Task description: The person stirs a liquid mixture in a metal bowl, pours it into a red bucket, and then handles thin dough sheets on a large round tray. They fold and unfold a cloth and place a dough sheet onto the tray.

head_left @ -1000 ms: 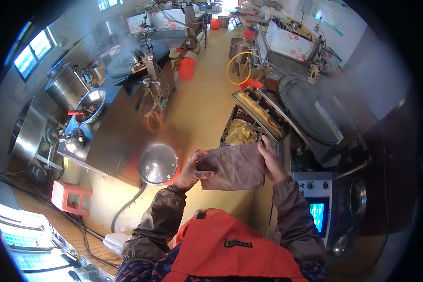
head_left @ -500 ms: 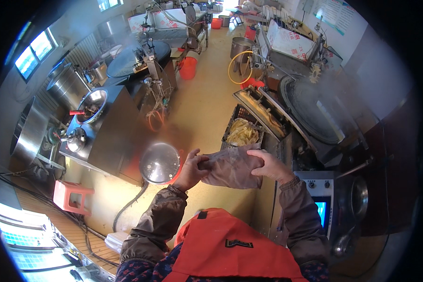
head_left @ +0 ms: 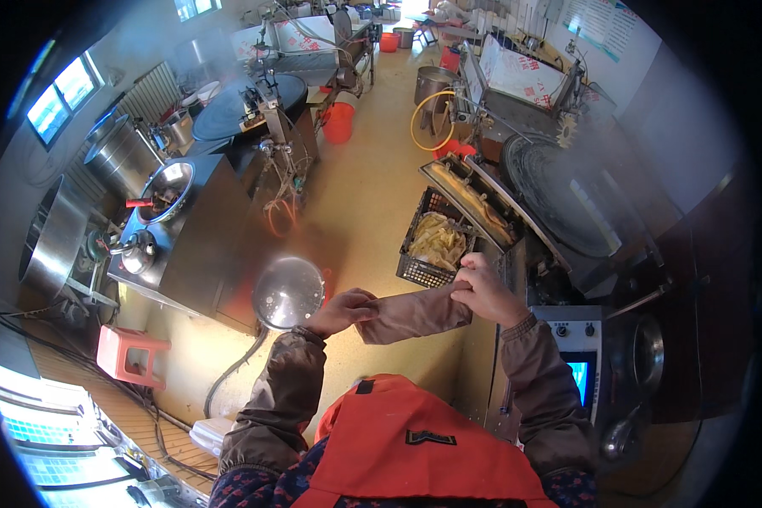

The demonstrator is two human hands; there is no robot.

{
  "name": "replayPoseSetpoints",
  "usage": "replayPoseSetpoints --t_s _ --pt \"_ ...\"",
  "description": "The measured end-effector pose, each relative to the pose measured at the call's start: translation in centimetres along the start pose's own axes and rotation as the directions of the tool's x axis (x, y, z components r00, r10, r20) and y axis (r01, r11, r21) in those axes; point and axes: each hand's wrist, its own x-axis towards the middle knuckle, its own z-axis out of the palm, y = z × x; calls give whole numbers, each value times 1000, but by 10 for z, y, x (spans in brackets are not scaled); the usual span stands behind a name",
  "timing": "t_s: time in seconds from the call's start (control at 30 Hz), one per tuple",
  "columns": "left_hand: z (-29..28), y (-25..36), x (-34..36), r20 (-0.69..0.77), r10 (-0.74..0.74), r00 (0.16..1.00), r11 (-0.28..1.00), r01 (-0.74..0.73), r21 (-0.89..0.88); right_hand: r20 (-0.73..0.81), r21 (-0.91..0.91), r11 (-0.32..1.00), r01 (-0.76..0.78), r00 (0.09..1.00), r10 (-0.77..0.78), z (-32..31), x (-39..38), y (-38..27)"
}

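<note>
Between my hands a brownish-grey cloth (head_left: 415, 314) is stretched out, folded into a flat strip. Its left end is pinched by my left hand (head_left: 344, 312), thumb on top. My right hand (head_left: 486, 290) grips the upper right corner with closed fingers. The strip hangs in the air in front of my red apron (head_left: 423, 449), tilted up a little toward the right. Just beyond the cloth, a black plastic crate (head_left: 423, 272) on the floor holds thin yellowish sheets (head_left: 437, 240) that look like pancakes.
On the right are a large round griddle (head_left: 550, 195) with steam and a control box (head_left: 570, 339) with a lit screen. A lidded bucket (head_left: 288, 292) stands left of my hands, near a steel table (head_left: 203, 245). A pink stool (head_left: 133, 356) and cables lie further left.
The cloth has gone from a wider, looser piece to a narrower folded strip. My right hand has risen slightly, and my left hand has turned flatter; more of the crate shows.
</note>
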Motion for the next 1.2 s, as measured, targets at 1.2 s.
replayPoseSetpoints --t_s 1.2 --pt "41 -45 29 -567 254 784 737 -536 -411 10 298 954 -38 999 36 66 -28 -56"
